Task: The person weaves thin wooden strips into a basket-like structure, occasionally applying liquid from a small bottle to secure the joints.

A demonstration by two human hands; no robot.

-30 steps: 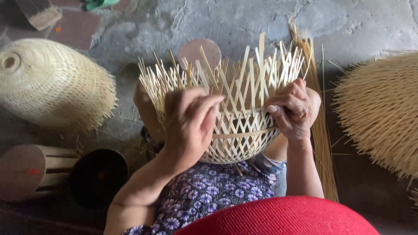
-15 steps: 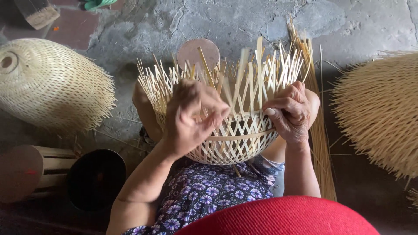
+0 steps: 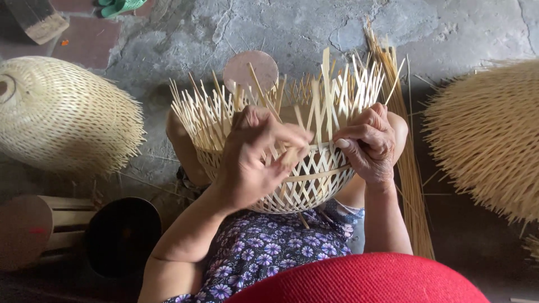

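A finished woven basket lies at left, a wooden drum and black bowl below it, and a green sandal at top.

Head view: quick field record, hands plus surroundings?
left hand: fingers pinched on a strip at the basket rim
right hand: gripping the basket rim
basket: half-woven, on the lap, loose strips upright
finished basket: on the floor at image left
strip bundle: on the floor beside the right hand
floor: cracked concrete
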